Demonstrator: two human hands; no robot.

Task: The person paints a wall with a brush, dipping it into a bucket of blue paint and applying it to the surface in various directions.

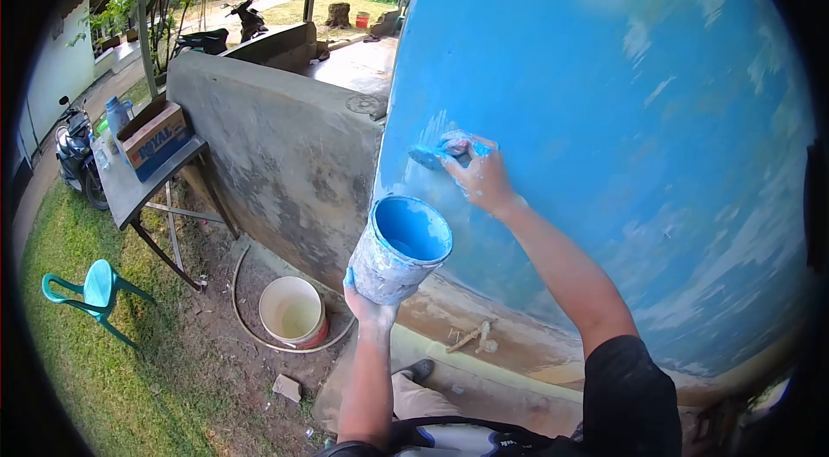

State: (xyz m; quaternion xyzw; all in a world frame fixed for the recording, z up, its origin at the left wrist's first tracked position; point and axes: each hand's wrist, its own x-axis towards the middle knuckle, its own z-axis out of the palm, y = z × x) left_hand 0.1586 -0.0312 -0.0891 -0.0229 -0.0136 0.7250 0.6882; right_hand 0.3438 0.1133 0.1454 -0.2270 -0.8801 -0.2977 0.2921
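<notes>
The brush (429, 155) lies against the blue wall (604, 94), near its left edge, where the paint meets the grey concrete (276, 137). Your right hand (482, 180) is closed around the brush, and its fingers cover almost all of the handle.

I judge that the step is to fill this edge strip. Press lightly, pull each stroke from the edge into the painted area, and do not let the bristles slip onto the concrete. Pale streaks show on the wall to the right and lower down, so these places probably need one more pass.

Your left hand (371, 306) grips the can (401, 250) from under its base, just below the brush. The can tilts a little, so hold it level when you dip.

On the ground below stands a bucket (294, 310), with a hose (246, 319) curving around it.

The bristles are blurred, so it may be a small brush or a pad. I cannot tell how much paint the can holds. The top of the wall is cut off. Of your feet, only one shoe (419, 368) shows.
</notes>
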